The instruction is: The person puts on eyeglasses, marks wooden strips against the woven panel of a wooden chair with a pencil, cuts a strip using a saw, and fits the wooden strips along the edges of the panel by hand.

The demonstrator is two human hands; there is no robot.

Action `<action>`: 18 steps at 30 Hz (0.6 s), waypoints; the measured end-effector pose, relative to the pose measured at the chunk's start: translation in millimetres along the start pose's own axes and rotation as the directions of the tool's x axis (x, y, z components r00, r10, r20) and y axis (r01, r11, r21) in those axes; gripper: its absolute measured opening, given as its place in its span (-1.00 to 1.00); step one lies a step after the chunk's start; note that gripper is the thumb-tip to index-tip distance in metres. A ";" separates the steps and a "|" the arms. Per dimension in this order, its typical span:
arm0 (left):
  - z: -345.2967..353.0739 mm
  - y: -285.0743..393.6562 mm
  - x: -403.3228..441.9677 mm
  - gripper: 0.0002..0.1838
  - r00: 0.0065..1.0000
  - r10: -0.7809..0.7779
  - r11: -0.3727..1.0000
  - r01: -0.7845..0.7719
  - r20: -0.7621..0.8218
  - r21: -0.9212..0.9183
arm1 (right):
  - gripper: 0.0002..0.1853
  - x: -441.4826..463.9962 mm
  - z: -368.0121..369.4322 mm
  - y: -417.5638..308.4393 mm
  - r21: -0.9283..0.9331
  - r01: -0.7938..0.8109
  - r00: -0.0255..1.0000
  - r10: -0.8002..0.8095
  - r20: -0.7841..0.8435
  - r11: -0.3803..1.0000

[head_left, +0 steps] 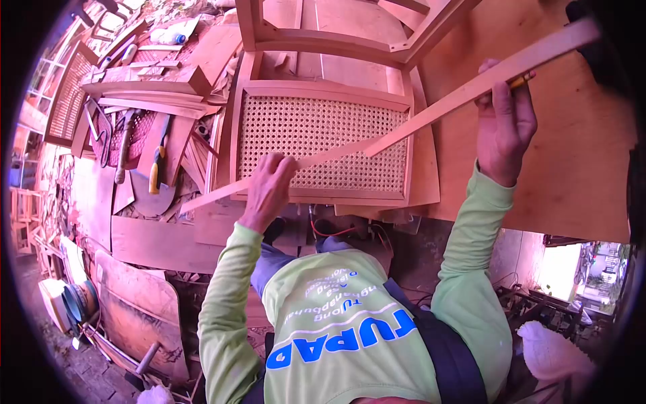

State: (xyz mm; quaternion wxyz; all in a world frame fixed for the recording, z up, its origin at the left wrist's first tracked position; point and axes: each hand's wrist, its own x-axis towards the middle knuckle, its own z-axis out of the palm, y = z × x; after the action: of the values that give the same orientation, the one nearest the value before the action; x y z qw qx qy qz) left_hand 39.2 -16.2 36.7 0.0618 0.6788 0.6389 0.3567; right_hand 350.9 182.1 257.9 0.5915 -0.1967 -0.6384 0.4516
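Head view: My left hand (270,190) is closed on a narrow wooden strip (219,195), which slants over the near part of the woven cane panel (316,124). My right hand (506,124) grips a wider wooden strip (437,116), extending to the far right; a yellow, pencil-like item (521,81) shows at its fingers. The strips overlap in view above the panel; contact cannot be determined. A wooden chair frame (330,39) stands beyond the panel. A yellow-handled tool (158,165) lies left.
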 end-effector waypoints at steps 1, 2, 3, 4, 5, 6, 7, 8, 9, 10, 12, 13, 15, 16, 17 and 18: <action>7.6 -1.6 1.7 -0.81 1.000 -0.001 1.000 0.001 0.003 0.003 | -0.69 -6.4 0.8 -0.3 0.017 0.007 1.000 -0.006 -0.019 1.000; 20.2 -5.9 3.4 -0.80 1.000 0.006 1.000 -0.006 0.007 0.004 | -0.69 -12.5 1.0 -2.3 0.030 0.018 0.999 -0.017 -0.043 0.999; 27.4 -6.2 10.8 -0.79 1.000 0.019 1.000 -0.019 0.013 0.001 | -0.69 -16.4 -2.2 -3.8 0.036 0.033 0.997 -0.030 -0.072 0.999; 32.0 -6.6 13.9 -0.77 0.999 0.023 1.000 -0.022 0.030 -0.006 | -0.70 -20.1 -9.2 -5.4 0.031 0.025 0.998 -0.023 -0.061 0.999; 37.3 -7.0 17.9 -0.76 0.998 0.035 0.999 -0.035 0.048 0.008 | -0.70 -23.8 -12.8 -3.9 0.066 0.005 0.996 0.001 -0.084 0.998; 39.8 -4.9 21.2 -0.75 0.997 0.040 0.999 -0.041 0.064 0.022 | -0.70 -28.6 -12.2 0.4 0.104 -0.017 0.994 0.028 -0.101 0.994; 42.2 -5.3 29.0 -0.75 0.996 0.047 0.998 -0.050 0.070 0.044 | -0.70 -29.6 -8.9 6.8 0.149 -0.028 0.993 0.045 -0.112 0.988; 48.0 -7.1 33.7 -0.73 0.996 0.074 0.997 -0.075 0.040 0.030 | -0.71 -33.6 -3.1 12.1 0.169 -0.044 0.990 0.065 -0.123 0.985; 53.2 -9.2 38.8 -0.73 0.995 0.093 0.994 -0.094 0.033 0.051 | -0.71 -37.5 -0.9 19.8 0.210 -0.068 0.987 0.097 -0.129 0.975; 58.8 -11.0 43.1 -0.73 0.994 0.107 0.992 -0.109 0.028 0.071 | -0.71 -42.8 0.1 28.3 0.251 -0.097 0.982 0.133 -0.133 0.963; 67.3 -11.4 47.2 -0.69 0.991 0.120 0.985 -0.126 0.052 0.120 | -0.71 -52.7 1.4 41.6 0.317 -0.144 0.967 0.201 -0.154 0.937; 67.8 -9.9 46.9 -0.66 0.991 0.131 0.984 -0.134 0.031 0.116 | -0.71 -55.3 2.3 47.3 0.344 -0.157 0.959 0.227 -0.171 0.926; 63.4 -6.9 48.4 -0.58 0.988 0.154 0.981 -0.152 -0.012 0.117 | -0.72 -62.9 -4.5 62.1 0.381 -0.162 0.954 0.243 -0.174 0.910; 53.7 -9.6 41.1 -0.52 0.996 0.066 0.994 -0.061 -0.059 0.089 | -0.72 -68.3 -10.1 73.5 0.400 -0.162 0.958 0.241 -0.156 0.902; 42.1 -18.2 29.5 -0.59 0.989 -0.049 0.998 0.054 -0.139 0.035 | -0.72 -72.1 -12.2 85.2 0.430 -0.168 0.960 0.246 -0.133 0.887; 22.1 -23.7 13.2 -0.63 0.950 -0.216 0.974 0.195 -0.226 -0.112 | -0.73 -78.1 -9.0 88.4 0.448 -0.215 0.943 0.304 -0.135 0.867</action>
State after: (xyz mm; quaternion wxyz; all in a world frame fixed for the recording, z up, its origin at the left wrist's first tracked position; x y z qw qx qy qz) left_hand 31.3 8.2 12.9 0.0519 0.5580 0.6924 0.4544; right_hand 351.7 169.4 140.3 0.6150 -0.1912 -0.4283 0.6339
